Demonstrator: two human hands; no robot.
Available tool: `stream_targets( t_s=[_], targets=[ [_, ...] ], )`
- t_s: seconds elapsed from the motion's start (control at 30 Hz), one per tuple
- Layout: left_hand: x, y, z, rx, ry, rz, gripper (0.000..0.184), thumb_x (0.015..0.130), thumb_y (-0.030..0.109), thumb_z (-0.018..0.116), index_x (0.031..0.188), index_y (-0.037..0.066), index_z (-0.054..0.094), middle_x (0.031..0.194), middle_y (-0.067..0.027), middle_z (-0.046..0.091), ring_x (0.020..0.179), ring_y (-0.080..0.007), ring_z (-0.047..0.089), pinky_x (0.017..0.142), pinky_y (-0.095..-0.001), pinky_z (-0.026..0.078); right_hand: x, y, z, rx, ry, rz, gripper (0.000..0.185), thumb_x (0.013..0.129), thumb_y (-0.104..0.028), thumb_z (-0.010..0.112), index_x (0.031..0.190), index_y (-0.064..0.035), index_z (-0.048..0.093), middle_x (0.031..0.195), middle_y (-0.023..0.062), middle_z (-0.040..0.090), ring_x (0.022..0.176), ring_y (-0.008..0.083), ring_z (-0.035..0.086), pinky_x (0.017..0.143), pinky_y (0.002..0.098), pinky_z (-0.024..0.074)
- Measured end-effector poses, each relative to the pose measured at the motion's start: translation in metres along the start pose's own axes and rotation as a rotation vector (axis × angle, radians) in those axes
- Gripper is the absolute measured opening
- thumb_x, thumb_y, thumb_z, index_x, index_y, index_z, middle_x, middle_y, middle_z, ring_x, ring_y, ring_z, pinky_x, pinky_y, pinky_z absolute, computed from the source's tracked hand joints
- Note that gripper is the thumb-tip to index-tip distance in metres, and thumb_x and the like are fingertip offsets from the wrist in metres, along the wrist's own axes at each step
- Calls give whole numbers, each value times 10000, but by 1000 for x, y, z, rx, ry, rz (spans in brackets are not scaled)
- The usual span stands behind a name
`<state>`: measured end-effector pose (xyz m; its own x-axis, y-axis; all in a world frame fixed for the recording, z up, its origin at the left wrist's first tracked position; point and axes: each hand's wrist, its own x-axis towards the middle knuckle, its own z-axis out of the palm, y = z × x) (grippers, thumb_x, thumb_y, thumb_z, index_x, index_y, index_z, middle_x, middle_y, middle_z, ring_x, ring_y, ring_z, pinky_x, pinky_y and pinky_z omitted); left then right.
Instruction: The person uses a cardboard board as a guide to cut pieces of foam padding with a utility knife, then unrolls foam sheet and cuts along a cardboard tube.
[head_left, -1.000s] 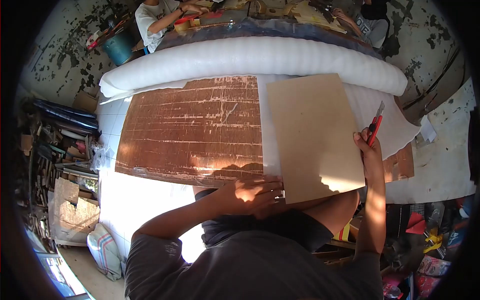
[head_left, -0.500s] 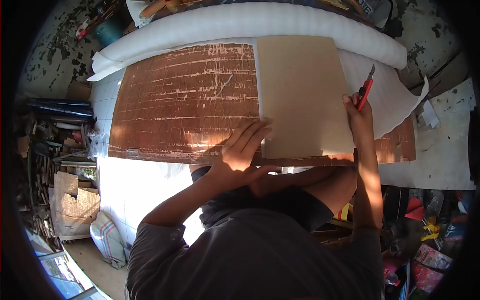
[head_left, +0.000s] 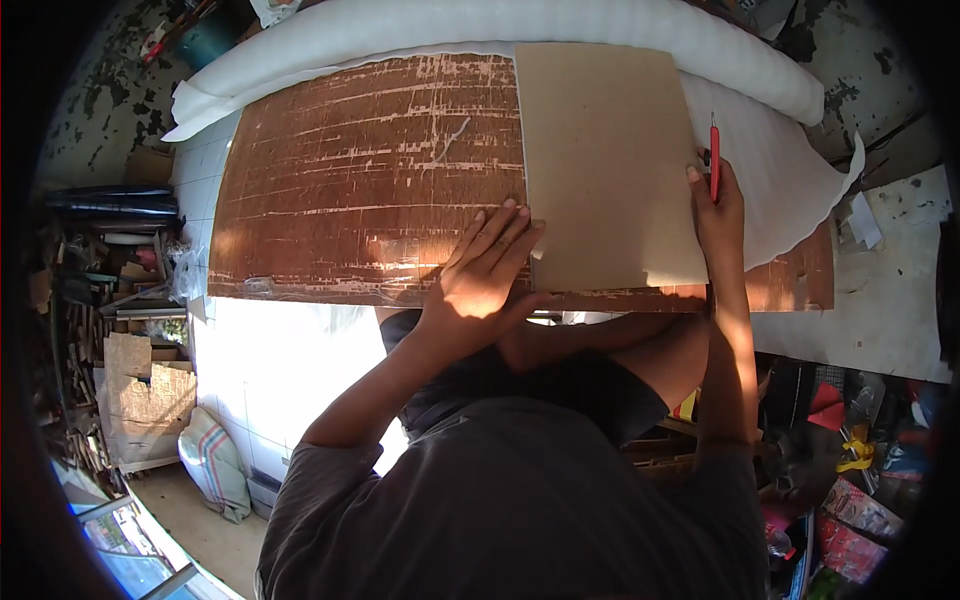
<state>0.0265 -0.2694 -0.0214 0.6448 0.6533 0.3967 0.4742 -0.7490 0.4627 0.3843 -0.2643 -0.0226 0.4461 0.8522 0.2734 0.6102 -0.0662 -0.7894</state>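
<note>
A tan rectangular board (head_left: 605,165) lies on white foam sheet (head_left: 745,190), over a scored brown wooden work board (head_left: 350,190). My left hand (head_left: 485,260) is spread out at the tan board's lower left edge, its fingertips near that edge and its palm over the work board. In my right hand (head_left: 720,205) is a red utility knife (head_left: 714,170), blade pointing away from me. That hand rests by the tan board's right edge. A thin white strip (head_left: 452,140) lies on the scored wood.
A thick roll of white foam (head_left: 480,45) runs along the far side of the work board. Stacked wood scraps (head_left: 75,300) and a striped sack (head_left: 212,465) are at left. Assorted clutter (head_left: 850,480) sits at lower right, below a pale panel (head_left: 890,280).
The view has shifted, so the boards sit higher in it. My left fingers have spread more. The knife has turned from a rightward slant to nearly straight ahead.
</note>
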Motion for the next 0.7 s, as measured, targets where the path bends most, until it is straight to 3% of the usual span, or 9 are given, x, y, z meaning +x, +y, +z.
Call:
stream_targets(
  t_s=[0.23, 0.4, 0.53, 0.6, 0.7],
  targets=[
    [-2, -4, 4, -1, -3, -15, 752, 844, 326, 816, 1473, 42, 518, 1525, -170, 514, 1499, -345, 376, 1221, -552, 304, -4, -2, 0, -26, 11, -83, 446, 1021, -299, 657, 1308, 37, 590, 917, 75, 608, 843, 152, 542, 849, 275, 473],
    [-3, -2, 4, 40, -9, -12, 724, 854, 343, 808, 1463, 58, 542, 1536, -163, 506, 1503, -343, 373, 1220, -562, 295, -9, -14, -2, -76, -6, -11, 419, 1028, -274, 644, 1336, 8, 610, 968, 125, 660, 863, 169, 573, 851, 291, 480],
    [-2, -3, 5, 33, 23, -8, 708, 849, 358, 811, 1443, 57, 568, 1534, -164, 508, 1497, -346, 383, 1217, -567, 296, -12, -26, -2, -125, -3, -7, 402, 1027, -264, 650, 1325, 5, 633, 913, 66, 639, 835, 132, 543, 794, 268, 466],
    [-3, -3, 5, 43, 25, -11, 706, 837, 372, 818, 1424, 56, 587, 1534, -165, 509, 1492, -348, 393, 1214, -566, 302, -9, -13, 1, -173, 60, -224, 366, 1024, -236, 651, 1315, -15, 649, 964, 103, 671, 855, 168, 591, 812, 292, 484],
    [-2, -3, 6, 55, 30, -5, 712, 831, 378, 822, 1420, 55, 588, 1536, -169, 506, 1494, -341, 393, 1216, -565, 299, -7, -12, -3, -243, 1, -171, 346, 1010, -191, 651, 1313, -21, 651, 993, 146, 677, 849, 226, 618, 807, 329, 496]
  ],
)
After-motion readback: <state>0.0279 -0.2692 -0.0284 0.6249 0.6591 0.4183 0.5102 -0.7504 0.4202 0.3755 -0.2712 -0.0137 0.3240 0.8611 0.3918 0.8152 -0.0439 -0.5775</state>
